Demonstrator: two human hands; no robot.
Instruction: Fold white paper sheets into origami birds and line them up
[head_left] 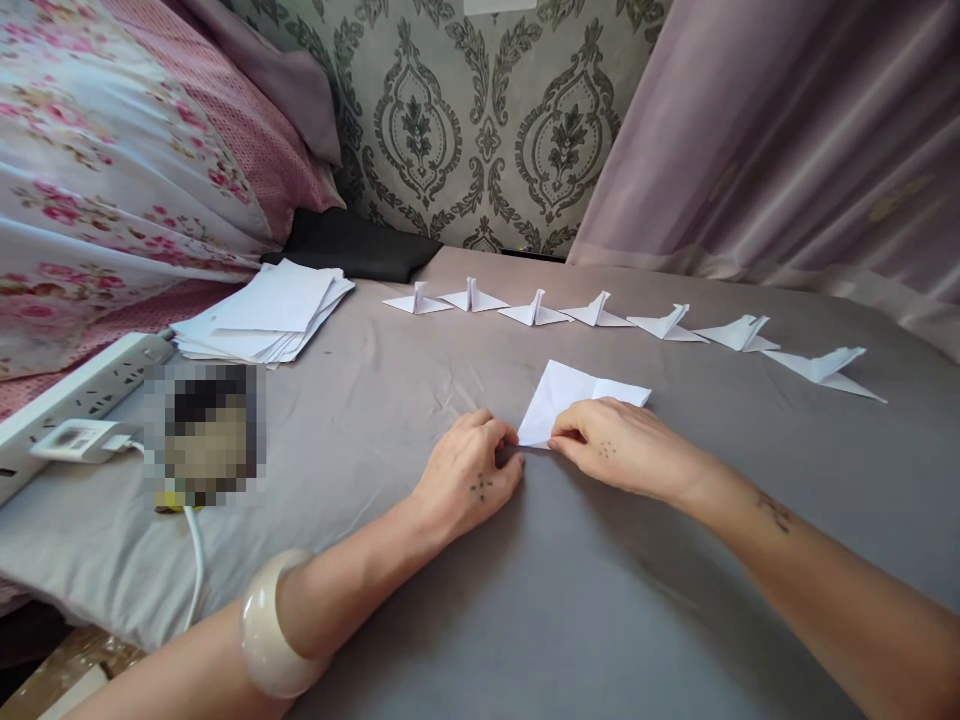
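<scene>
A creased sheet of white paper lies on the grey cloth surface in front of me. My left hand is at its near left corner, fingers curled and thumb close to the fingertips around that corner. My right hand rests over the paper's near right part, thumb and fingers pinching its near edge. The right hand hides part of the paper. Beyond it, a curving row of several folded paper birds stands with wings spread.
A stack of white paper sheets lies at the back left. A white power strip with a plugged-in charger and white cable is on the left, by a blurred-out object. A black cloth lies behind the stack.
</scene>
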